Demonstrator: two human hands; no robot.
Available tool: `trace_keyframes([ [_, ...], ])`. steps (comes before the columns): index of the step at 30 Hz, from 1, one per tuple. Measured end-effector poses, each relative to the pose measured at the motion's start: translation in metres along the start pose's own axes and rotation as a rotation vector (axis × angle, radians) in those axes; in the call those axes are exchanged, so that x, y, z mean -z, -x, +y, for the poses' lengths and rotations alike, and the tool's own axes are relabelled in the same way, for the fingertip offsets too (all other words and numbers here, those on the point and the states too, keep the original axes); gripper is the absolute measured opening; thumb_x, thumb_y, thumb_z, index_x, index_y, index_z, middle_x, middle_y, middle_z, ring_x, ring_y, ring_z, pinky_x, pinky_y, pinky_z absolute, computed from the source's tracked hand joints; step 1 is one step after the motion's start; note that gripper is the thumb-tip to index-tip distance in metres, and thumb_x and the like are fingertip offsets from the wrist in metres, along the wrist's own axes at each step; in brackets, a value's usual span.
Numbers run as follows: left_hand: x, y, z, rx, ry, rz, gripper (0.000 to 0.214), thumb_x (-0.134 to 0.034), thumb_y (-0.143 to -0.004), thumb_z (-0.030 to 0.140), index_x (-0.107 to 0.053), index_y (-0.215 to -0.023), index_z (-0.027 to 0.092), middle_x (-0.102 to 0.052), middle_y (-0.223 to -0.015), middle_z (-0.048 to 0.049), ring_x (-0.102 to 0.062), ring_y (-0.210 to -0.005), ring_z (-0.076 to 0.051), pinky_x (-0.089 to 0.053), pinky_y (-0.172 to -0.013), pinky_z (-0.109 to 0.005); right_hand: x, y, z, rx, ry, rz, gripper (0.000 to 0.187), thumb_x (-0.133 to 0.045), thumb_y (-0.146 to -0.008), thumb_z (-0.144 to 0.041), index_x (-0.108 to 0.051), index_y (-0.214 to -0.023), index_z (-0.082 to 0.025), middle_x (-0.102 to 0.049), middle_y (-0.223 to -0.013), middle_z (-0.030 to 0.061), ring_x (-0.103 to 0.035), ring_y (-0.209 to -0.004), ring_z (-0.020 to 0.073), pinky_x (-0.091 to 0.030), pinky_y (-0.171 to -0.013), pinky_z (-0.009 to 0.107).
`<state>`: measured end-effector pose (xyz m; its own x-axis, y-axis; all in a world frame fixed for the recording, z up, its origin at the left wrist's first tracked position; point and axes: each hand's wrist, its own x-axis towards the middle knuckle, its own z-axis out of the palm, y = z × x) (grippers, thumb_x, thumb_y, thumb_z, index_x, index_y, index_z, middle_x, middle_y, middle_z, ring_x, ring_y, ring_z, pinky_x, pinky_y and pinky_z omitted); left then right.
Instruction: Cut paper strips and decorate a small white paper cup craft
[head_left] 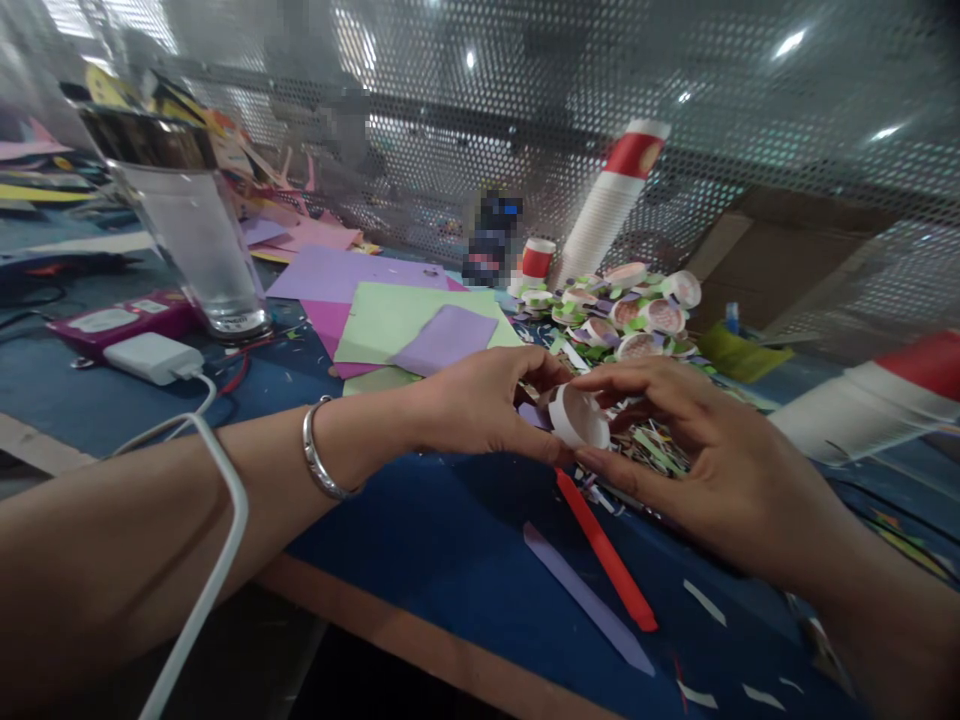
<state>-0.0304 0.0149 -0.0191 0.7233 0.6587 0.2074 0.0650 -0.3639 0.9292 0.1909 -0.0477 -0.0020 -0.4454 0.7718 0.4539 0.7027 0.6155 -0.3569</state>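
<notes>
Over the table's blue top, both my hands meet around a short white ring-shaped piece (579, 416) that looks like a cut-down paper cup base. My left hand (491, 405) grips it from the left between thumb and fingers. A bit of purple paper (532, 415) shows between those fingers. On the other side, my right hand (675, 430) has its fingertips and thumb on the rim. Just below lie a red stick-like tool (607, 550), its kind unclear, and a purple paper strip (589, 600).
Paper scraps (660, 450) and a heap of decorated cup bases (637, 315) lie beyond my hands. Stacked paper cups (611, 205) lean against the mesh panel. Coloured sheets (367, 325), a glass bottle (195, 230) and a white cable (225, 560) over my left forearm are leftward.
</notes>
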Motion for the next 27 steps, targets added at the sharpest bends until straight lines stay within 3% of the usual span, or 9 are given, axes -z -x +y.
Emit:
trace_keyframes([
  [9,0.002,0.000,0.000,0.009,0.030,0.003,0.054,-0.087,-0.067,0.022,-0.059,-0.112,0.016,-0.070,-0.121,-0.0112,-0.066,-0.108,-0.024,-0.050,-0.091,-0.036,0.003,0.002,-0.003,-0.003,-0.047,-0.009,0.038,-0.073,-0.091,-0.040,-0.065,-0.127,-0.030,-0.071,-0.126,0.0069,-0.073,-0.109,0.0254,-0.066,-0.080,0.034],
  [21,0.008,-0.002,-0.002,0.033,0.018,-0.087,0.051,-0.088,-0.070,0.025,-0.065,-0.115,0.016,-0.071,-0.124,-0.0104,-0.067,-0.111,-0.024,-0.050,-0.093,-0.036,0.006,0.004,-0.003,0.023,-0.060,-0.053,0.035,-0.073,-0.092,-0.037,-0.066,-0.126,-0.030,-0.068,-0.128,0.0074,-0.070,-0.116,0.0273,-0.065,-0.085,0.037],
  [27,0.013,-0.004,0.000,0.081,0.193,-0.175,0.041,-0.087,-0.069,0.017,-0.068,-0.106,0.015,-0.072,-0.108,-0.0051,-0.069,-0.096,-0.018,-0.052,-0.087,-0.033,0.007,0.006,-0.004,0.025,-0.102,-0.066,0.037,-0.073,-0.092,-0.035,-0.065,-0.128,-0.032,-0.067,-0.131,0.0058,-0.069,-0.116,0.0261,-0.064,-0.090,0.037],
])
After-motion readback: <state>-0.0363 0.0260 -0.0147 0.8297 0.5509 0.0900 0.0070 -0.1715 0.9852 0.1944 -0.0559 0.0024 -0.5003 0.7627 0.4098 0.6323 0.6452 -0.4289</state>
